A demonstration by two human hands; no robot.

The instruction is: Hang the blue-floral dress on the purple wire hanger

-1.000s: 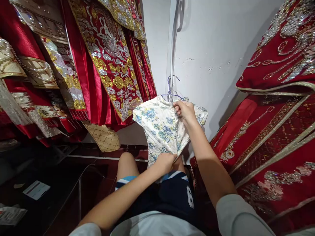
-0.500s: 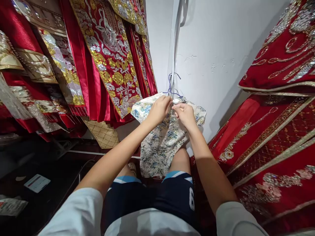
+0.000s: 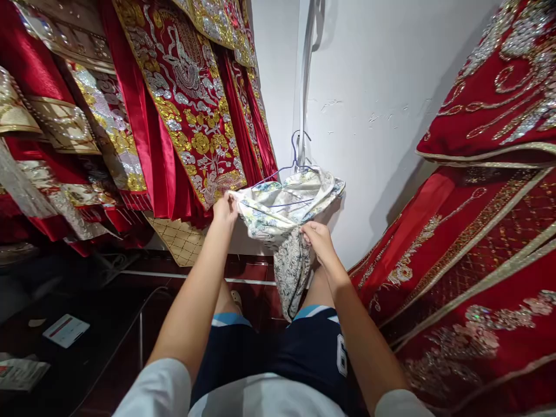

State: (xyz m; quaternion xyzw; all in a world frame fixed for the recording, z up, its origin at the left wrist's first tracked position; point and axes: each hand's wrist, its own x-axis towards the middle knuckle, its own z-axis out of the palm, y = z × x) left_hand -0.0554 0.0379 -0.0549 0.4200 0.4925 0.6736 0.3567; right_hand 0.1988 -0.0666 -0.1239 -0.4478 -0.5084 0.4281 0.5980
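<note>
A white garment with a blue and grey floral print (image 3: 292,260) hangs on a thin purple-blue hanger (image 3: 294,152) whose hook is up by a metal pole. My left hand (image 3: 226,209) pinches the garment's left end, pulled out past the hanger's left arm. Lower on the right, my right hand (image 3: 316,236) is closed on the cloth at the front, where the fabric gathers. The neck opening gapes wide, and the hanger's lower bar shows inside it.
Red embroidered garments with gold and silver (image 3: 186,98) hang on the left. More red beaded garments (image 3: 486,231) stand close on the right. A black table (image 3: 99,324) at lower left holds a phone (image 3: 66,330). A white wall (image 3: 369,75) lies behind.
My left hand has moved left and down, stretching the garment's end outward. My right hand has moved down with the front cloth. The neck opening has widened, and the lower part has bunched narrower.
</note>
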